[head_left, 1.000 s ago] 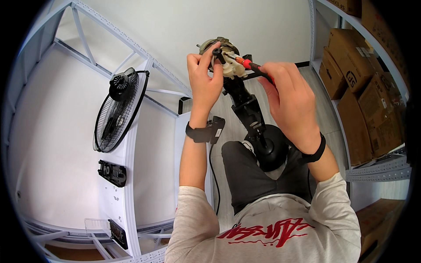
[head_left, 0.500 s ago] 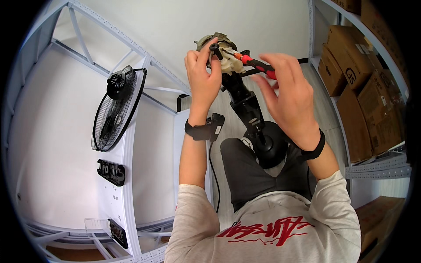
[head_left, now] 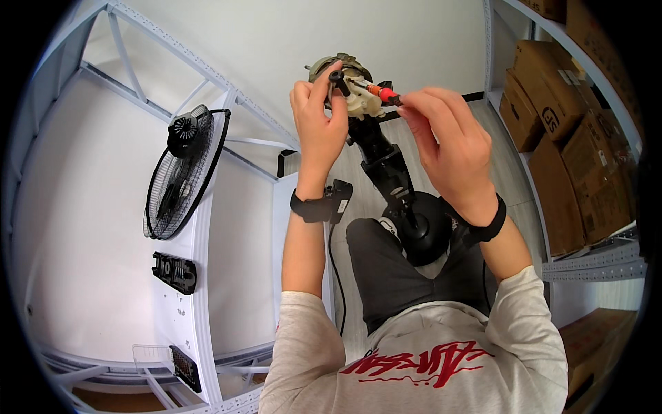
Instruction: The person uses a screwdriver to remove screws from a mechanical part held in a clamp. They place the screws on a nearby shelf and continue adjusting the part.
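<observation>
- The fan motor (head_left: 348,86), beige and grey with a black knob, sat atop a black stand (head_left: 386,169) rising from the person's lap.
- The red-handled screwdriver (head_left: 378,92) lay roughly level, tip pointing left into the motor.
- The right hand (head_left: 452,148) pinched the screwdriver's handle; the left hand (head_left: 318,121) gripped the motor, fingers curled.

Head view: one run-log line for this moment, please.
left hand: gripping fan motor head | right hand: holding red-handled screwdriver, tip at motor | fan stand: between knees | fan guard: on shelf
</observation>
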Motion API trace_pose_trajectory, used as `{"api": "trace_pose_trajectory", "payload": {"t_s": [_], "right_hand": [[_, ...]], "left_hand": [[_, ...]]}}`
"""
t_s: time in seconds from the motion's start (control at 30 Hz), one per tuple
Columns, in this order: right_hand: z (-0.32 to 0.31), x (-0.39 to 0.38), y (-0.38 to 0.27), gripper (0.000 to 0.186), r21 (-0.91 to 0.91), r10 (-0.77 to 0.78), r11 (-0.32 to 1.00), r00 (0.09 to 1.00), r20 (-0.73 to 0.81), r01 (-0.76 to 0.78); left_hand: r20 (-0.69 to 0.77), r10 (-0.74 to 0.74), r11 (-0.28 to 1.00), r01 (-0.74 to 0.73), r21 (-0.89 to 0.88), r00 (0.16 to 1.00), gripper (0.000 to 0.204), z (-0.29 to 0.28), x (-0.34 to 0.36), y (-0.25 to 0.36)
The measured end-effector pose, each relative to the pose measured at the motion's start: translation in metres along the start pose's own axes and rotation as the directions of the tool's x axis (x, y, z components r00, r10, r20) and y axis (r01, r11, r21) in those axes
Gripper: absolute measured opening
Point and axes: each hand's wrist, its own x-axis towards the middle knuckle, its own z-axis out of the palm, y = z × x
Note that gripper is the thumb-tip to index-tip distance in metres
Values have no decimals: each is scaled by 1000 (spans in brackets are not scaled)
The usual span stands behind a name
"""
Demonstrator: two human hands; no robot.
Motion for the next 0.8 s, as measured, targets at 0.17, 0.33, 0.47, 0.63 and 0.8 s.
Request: {"api": "trace_pose_trajectory", "payload": {"t_s": [0.17,0.33,0.47,0.63,0.8], "right_hand": [[4,-1,4,32,112,58,992,994,-88,-48],[-6,1,-5,30,84,206,974,978,39,-209],[-12,-1,-3,27,-40,200,980,971,128,-196],[-7,3,5,28,59,72,996,997,22,-73],[-16,0,-3,28,-48,273,962,941,201,-269]], "left_hand": [[-6,7,1000,-7,9,1000,45,0,-2,1],[-3,13,1000,-13,25,1000,45,2,-2,-2],[-6,-2,1000,2,21,1000,44,0,-1,0],[-5,8,999,-8,33,1000,45,1,-1,1],[-12,12,1000,-11,26,1000,44,1,0,-1]]}}
